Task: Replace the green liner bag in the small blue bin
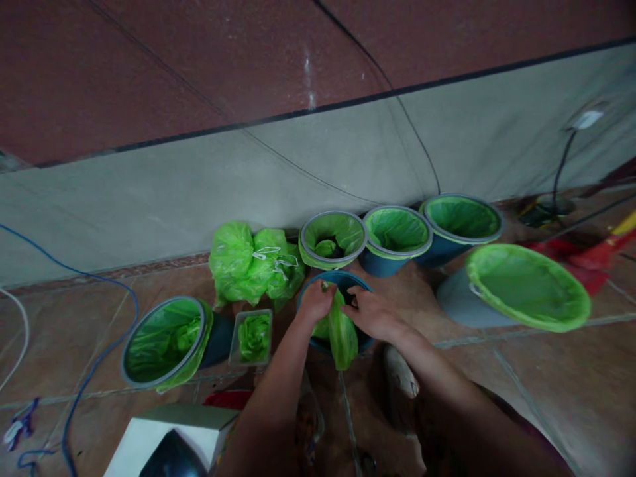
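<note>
My left hand (pixel 318 303) is closed on the gathered top of a green plastic bag (pixel 342 341), which hangs down in a long fold. My right hand (pixel 372 313) is just to the right, its thumb and forefinger apart, fingertips by the bag's edge. Both hands are over a blue bin (pixel 368 286), and the bag hangs across its opening. Behind it stands a grey-rimmed bin (pixel 332 261) with a green liner and something dark inside. Left of my hands, a clear plastic tub (pixel 271 338) holds crumpled green bags (pixel 254 338).
Tied green bags (pixel 238 265) lean against the wall. Lined bins stand at right, one blue (pixel 387 264), another behind (pixel 437 250), and a grey one (pixel 462 305). A tilted lined bin (pixel 216 341), blue cable (pixel 106 351) and white box (pixel 139 440) are left. A red dustpan (pixel 591 262) lies right.
</note>
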Tool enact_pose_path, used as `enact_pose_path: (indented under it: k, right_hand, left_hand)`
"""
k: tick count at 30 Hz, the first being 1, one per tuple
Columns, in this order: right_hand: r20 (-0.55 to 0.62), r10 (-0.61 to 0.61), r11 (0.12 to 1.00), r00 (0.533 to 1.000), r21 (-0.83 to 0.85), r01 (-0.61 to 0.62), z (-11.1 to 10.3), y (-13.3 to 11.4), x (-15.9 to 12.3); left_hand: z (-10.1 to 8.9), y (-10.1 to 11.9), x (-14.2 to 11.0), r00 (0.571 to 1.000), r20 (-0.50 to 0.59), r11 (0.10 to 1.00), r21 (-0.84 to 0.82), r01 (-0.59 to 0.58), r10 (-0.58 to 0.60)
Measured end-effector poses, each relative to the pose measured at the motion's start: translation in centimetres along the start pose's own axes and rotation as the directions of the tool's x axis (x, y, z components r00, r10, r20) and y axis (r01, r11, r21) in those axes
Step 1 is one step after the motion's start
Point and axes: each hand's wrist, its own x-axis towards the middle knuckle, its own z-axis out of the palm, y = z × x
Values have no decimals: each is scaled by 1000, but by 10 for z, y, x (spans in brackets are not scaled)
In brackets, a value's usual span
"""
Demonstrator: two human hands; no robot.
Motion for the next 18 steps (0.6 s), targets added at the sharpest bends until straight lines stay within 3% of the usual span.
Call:
enact_pose_path:
  k: [4,9,13,18]
  right_hand:
    - [112,56,996,992,-68,-49,30,-2,12]
    - [60,87,996,994,-12,-87,42,-8,20]
    - [-45,174,984,984,-28,-175,29,6,31]
    - [-177,271,962,946,18,-272,-3,43,41]
  left_hand:
    - [-1,6,-4,999,15,999,27,-41,41]
    - [-4,9,-11,996,56,986,151,-72,64]
    - [-12,9,-19,996,35,935,342,-94,88]
    - [-29,5,-29,994,-96,848,530,11,48]
